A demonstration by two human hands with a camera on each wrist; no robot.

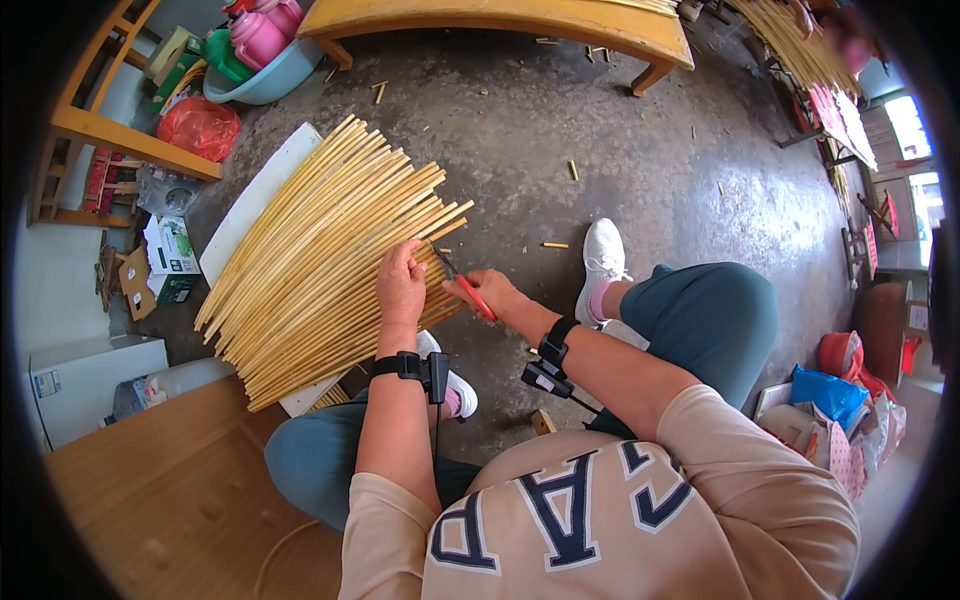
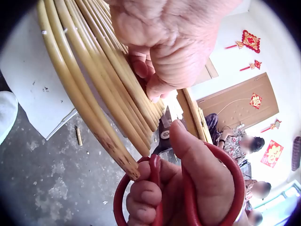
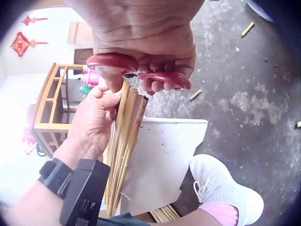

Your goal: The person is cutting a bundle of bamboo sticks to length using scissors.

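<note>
A wide fan of straw-yellow stalks (image 1: pixel 320 260) lies side by side in a row, low before the person. The left hand (image 1: pixel 400 285) grips the row near the stalks' cut ends, its thumb and fingertips bent close together there in the left wrist view. Red-handled scissors (image 1: pixel 477 298) sit in the right hand (image 1: pixel 503 300), with thumb and fingers through the handle loops (image 2: pixel 237 188). Their dark blades (image 1: pixel 445 262) point toward the stalk ends beside the left fingers. The blade tips are partly hidden behind the stalks and hands in the wrist views.
A white board (image 3: pixel 160 146) lies under the stalks. Short cut stalk pieces (image 1: pixel 573 170) are scattered over the grey floor (image 1: pixel 520 130). A wooden bench (image 1: pixel 500 20) stands ahead, a blue basin (image 1: pixel 265 85) at the far left. The person's white shoe (image 1: pixel 602 255) is right of the scissors.
</note>
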